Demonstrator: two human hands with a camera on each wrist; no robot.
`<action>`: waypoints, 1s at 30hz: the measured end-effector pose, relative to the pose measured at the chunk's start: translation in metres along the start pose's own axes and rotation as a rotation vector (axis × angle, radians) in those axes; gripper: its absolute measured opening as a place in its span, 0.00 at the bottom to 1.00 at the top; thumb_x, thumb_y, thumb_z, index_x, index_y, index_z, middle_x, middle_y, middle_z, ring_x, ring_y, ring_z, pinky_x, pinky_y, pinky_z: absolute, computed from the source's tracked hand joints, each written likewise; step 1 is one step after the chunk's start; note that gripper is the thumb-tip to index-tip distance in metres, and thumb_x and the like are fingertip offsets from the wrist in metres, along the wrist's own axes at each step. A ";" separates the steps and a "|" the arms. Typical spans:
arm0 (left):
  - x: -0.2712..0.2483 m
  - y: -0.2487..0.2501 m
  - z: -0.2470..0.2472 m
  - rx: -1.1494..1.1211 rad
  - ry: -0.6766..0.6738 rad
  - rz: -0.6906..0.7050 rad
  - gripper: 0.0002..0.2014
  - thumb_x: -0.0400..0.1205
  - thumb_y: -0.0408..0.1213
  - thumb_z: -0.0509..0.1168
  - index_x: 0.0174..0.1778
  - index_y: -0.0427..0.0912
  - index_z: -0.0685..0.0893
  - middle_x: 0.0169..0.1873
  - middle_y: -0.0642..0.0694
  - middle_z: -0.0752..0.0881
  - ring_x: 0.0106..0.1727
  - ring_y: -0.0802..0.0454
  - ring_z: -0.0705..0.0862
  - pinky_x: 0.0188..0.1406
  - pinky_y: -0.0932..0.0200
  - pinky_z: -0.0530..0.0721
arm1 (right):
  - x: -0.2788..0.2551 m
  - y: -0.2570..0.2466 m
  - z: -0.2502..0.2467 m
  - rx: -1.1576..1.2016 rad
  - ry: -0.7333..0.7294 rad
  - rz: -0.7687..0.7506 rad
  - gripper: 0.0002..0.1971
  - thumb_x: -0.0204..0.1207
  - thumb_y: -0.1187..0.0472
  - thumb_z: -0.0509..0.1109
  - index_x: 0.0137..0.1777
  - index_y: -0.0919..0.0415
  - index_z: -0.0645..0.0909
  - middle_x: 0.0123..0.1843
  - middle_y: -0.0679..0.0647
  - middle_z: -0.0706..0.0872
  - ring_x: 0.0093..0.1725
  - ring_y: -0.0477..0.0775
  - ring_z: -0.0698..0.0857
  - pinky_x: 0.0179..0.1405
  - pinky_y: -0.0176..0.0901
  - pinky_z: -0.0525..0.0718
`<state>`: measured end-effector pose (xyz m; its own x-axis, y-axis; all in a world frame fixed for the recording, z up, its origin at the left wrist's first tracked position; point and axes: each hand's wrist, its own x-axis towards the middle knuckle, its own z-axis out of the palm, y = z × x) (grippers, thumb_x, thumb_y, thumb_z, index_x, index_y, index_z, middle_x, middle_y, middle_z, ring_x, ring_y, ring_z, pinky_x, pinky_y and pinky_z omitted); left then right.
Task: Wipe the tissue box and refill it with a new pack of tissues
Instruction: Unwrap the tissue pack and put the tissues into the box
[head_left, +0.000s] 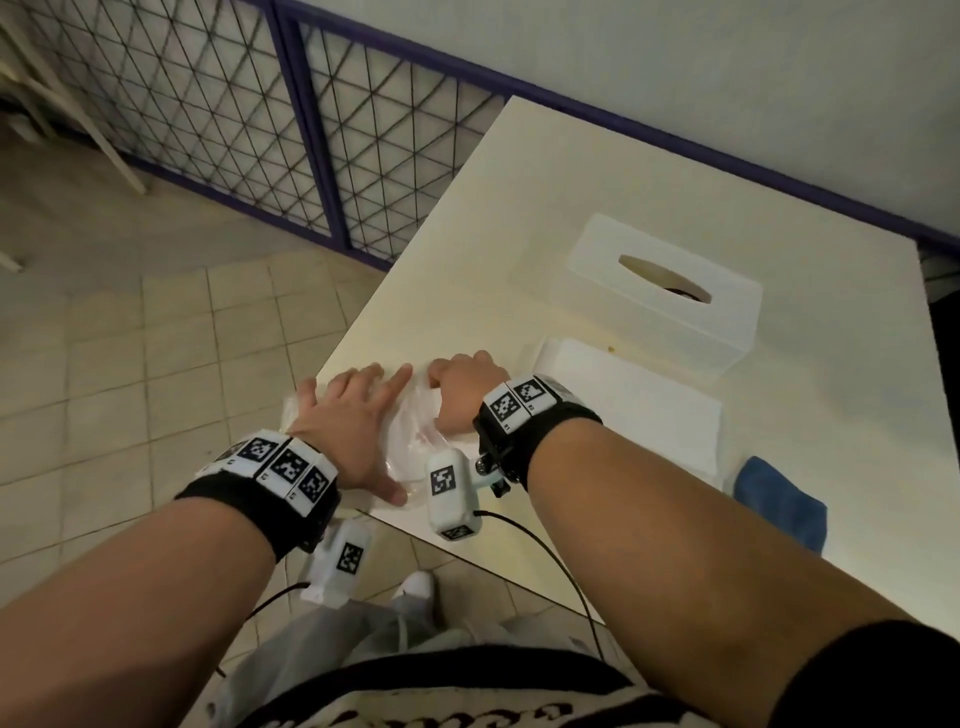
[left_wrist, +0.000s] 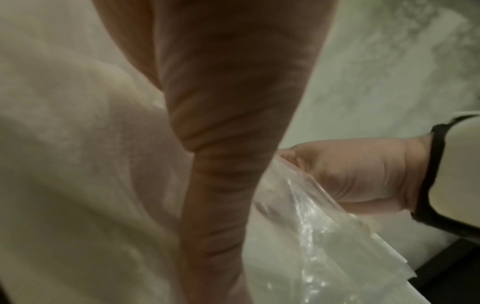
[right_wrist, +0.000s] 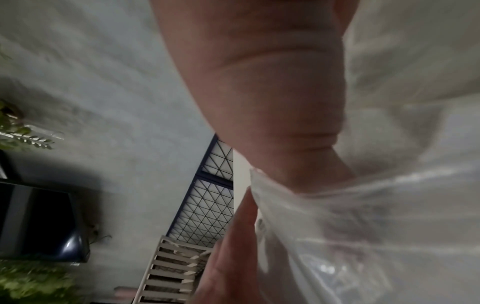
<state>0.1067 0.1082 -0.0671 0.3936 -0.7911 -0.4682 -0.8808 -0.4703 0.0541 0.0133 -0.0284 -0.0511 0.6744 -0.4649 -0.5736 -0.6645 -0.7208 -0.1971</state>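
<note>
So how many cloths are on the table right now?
1. A blue cloth lies at the table's near right edge, beside the white stack of tissues. Another could be hidden under the arms or the plastic wrapper.

I see the translucent white tissue box (head_left: 670, 296) upright mid-table, oval slot up. Just beside it lies a bare white tissue stack (head_left: 623, 405). The crumpled clear wrapper (head_left: 415, 431) sits at the table's near corner.
</note>
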 end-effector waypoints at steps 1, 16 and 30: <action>0.000 -0.002 0.001 0.002 0.013 0.007 0.73 0.49 0.75 0.73 0.80 0.62 0.29 0.85 0.49 0.47 0.84 0.44 0.50 0.78 0.27 0.45 | 0.001 -0.002 0.001 0.003 -0.006 0.017 0.29 0.64 0.53 0.70 0.68 0.48 0.72 0.57 0.53 0.82 0.60 0.59 0.79 0.55 0.57 0.84; 0.001 -0.007 0.003 -0.088 0.072 -0.053 0.73 0.47 0.81 0.67 0.80 0.60 0.30 0.84 0.45 0.52 0.84 0.42 0.54 0.78 0.28 0.48 | -0.005 0.010 -0.015 0.642 -0.151 0.181 0.24 0.56 0.52 0.77 0.55 0.56 0.85 0.52 0.57 0.90 0.52 0.62 0.89 0.56 0.57 0.87; 0.011 0.007 -0.009 -0.134 0.017 -0.231 0.67 0.51 0.82 0.63 0.82 0.56 0.43 0.82 0.47 0.57 0.80 0.41 0.61 0.72 0.31 0.62 | -0.079 0.065 -0.118 0.313 0.628 0.002 0.14 0.76 0.61 0.69 0.62 0.57 0.80 0.61 0.60 0.85 0.59 0.61 0.83 0.48 0.37 0.71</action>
<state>0.1072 0.0930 -0.0639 0.5855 -0.6628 -0.4669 -0.7251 -0.6857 0.0640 -0.0451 -0.0988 0.0750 0.6687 -0.7432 -0.0247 -0.6638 -0.5817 -0.4701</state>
